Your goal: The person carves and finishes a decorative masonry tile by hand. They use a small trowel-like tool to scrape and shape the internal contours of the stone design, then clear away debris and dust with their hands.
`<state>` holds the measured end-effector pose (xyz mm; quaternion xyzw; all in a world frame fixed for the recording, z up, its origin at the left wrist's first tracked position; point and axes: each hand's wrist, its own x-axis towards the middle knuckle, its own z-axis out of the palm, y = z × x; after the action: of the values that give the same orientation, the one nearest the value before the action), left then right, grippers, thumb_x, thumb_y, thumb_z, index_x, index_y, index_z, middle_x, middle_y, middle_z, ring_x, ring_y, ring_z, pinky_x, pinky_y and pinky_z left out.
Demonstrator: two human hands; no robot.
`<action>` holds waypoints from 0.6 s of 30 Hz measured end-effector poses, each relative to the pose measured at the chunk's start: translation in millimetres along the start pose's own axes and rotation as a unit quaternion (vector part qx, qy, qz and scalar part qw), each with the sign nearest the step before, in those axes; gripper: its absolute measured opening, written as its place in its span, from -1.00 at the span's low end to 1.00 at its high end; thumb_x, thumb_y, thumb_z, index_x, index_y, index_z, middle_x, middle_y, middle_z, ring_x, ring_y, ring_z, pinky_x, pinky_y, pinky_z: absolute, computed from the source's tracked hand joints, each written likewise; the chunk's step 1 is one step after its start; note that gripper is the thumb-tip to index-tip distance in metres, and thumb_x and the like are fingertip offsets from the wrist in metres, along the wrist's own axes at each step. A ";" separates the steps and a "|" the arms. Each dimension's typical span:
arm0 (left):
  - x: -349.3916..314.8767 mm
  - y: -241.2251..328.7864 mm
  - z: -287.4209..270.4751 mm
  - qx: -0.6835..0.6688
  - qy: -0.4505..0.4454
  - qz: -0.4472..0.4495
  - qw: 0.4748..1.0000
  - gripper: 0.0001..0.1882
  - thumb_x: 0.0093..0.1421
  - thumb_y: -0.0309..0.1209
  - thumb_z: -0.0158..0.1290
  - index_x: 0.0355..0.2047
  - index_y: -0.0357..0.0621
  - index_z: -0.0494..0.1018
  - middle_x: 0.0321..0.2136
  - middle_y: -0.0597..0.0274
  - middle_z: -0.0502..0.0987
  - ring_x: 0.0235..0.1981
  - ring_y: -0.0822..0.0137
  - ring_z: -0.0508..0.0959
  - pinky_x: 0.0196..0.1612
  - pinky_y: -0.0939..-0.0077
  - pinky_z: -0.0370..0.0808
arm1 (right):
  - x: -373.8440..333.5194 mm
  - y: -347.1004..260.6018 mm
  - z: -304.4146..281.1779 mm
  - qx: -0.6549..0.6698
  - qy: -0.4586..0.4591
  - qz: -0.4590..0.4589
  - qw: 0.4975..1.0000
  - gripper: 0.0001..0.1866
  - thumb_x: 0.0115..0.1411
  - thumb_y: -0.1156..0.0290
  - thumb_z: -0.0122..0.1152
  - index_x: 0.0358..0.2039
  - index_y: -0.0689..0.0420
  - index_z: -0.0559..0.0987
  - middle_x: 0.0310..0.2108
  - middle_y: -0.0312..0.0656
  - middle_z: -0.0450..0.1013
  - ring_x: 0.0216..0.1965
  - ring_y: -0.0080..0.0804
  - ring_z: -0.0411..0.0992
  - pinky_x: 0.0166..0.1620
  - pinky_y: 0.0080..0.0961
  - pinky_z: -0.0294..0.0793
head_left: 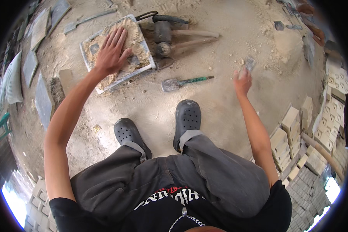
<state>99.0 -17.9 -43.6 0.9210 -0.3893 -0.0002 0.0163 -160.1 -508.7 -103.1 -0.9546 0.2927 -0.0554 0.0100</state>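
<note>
My left hand [111,56] lies flat with fingers stretched out on pale sandy material [133,33] that fills a square tray-like mould [145,46]. Two small grey pieces show in the sand, one of them a grey square [94,48] left of my fingers. Out to the right, low over the ground, my right hand [243,80] is closed on a small grey flat thing [250,63]; motion blurs it, so its kind is unclear. Between my hands, a flat-bladed trowel [170,84] with a green handle lies on the ground.
Mallets with wooden handles, one with a dark head [162,31], lie right of the mould. A sand heap [288,46] rises at far right. Stacked cream blocks [290,120] stand at right, flat grey slabs [44,98] at left. My dark clogs [188,114] are below the trowel.
</note>
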 end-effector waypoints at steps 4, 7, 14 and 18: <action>-43.6 -3.5 -15.9 -0.003 -0.046 -0.029 0.998 -0.20 0.38 0.10 -0.36 0.40 -0.22 -0.16 0.42 0.02 -0.13 0.45 0.13 -0.18 0.45 0.28 -0.26 | -13.6 -68.7 -17.8 0.091 -0.090 -0.387 0.913 -0.59 0.17 0.05 0.21 -0.10 0.07 0.58 -0.09 -0.09 0.44 0.03 -0.13 0.34 0.12 -0.14 0.25; -75.5 -1.7 -23.0 0.019 -0.084 -0.047 0.995 -0.14 0.35 0.15 -0.35 0.40 -0.25 -0.21 0.42 -0.03 -0.16 0.45 0.10 -0.21 0.45 0.28 -0.27 | -18.4 -87.3 -14.3 0.028 -0.173 -0.453 0.874 -0.59 0.14 0.03 0.25 -0.16 0.08 0.60 -0.15 -0.13 0.46 0.01 -0.23 0.34 0.11 -0.20 0.22; -131.5 18.5 -33.2 0.013 -0.152 0.007 0.988 -0.07 0.31 0.25 -0.35 0.40 -0.24 -0.22 0.42 0.01 -0.18 0.45 0.12 -0.21 0.46 0.29 -0.25 | -14.3 -98.6 -42.0 -0.029 -0.383 -0.377 0.843 -0.64 0.15 0.14 0.31 -0.19 0.16 0.58 -0.49 -0.20 0.48 -0.45 -0.33 0.43 -0.30 -0.37 0.38; -150.9 11.6 -45.3 0.012 -0.138 0.018 0.990 -0.07 0.30 0.28 -0.37 0.40 -0.22 -0.19 0.42 0.05 -0.16 0.45 0.14 -0.18 0.47 0.26 -0.23 | -8.5 -136.1 -116.4 0.244 -0.497 -0.171 0.815 -0.72 0.19 0.26 0.27 -0.24 0.23 0.56 -0.60 -0.32 0.42 -0.59 -0.53 0.31 -0.46 -0.52 0.31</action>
<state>-13.9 83.6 0.2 0.9050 -0.4046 -0.1223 -0.0488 -104.2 -389.5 18.7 -0.8531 0.0564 0.3560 0.3772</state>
